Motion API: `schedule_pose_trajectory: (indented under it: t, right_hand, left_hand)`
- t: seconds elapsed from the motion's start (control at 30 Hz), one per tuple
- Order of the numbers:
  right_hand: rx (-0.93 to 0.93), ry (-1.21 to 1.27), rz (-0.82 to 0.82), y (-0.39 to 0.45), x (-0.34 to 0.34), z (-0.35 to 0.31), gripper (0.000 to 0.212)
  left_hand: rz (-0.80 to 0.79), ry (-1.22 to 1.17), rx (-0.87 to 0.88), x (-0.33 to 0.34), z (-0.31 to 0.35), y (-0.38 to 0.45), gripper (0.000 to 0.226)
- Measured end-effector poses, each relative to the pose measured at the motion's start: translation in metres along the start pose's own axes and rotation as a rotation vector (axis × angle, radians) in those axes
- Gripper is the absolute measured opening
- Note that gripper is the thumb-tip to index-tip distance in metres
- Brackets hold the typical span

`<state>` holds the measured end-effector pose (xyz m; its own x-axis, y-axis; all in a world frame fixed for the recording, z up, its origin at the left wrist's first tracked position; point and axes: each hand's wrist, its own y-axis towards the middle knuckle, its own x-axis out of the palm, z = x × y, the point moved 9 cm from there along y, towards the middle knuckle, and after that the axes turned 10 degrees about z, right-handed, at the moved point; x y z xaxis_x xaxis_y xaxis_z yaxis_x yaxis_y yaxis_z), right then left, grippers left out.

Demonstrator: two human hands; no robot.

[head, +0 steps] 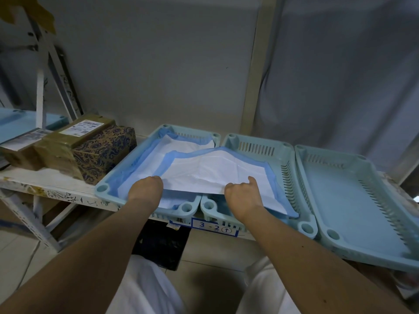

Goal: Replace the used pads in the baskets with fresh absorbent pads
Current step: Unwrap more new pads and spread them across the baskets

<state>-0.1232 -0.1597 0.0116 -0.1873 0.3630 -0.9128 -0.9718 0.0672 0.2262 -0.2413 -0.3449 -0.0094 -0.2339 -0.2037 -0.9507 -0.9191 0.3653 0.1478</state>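
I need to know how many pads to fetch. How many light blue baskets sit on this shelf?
3 side by side: left basket, lined; middle basket, pad half over it; right basket, bare. More may lie outside the frame.

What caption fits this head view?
Both hands, left and right, hold a fresh pad over the left basket and middle basket.

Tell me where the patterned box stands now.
In the head view the patterned box stands on the shelf, left of the leftmost basket.
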Motion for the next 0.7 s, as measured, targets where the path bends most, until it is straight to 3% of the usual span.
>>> schedule_pose_trajectory:
  t: [0.43, 0.57, 0.7]
  right_hand:
    - [-0.007, -0.009, 0.007, 0.001, -0.002, -0.007, 0.025]
    - [0.020, -0.006, -0.002, 0.002, -0.001, -0.002, 0.026]
    - [0.062, 0.029, 0.003, 0.005, -0.003, 0.001, 0.031]
  left_hand:
    - [-0.018, 0.011, -0.067, 0.003, -0.024, -0.006, 0.032]
    - [-0.094, 0.035, -0.084, 0.008, -0.024, -0.010, 0.058]
    - [0.037, -0.280, 0.123, -0.023, 0.021, -0.015, 0.079]
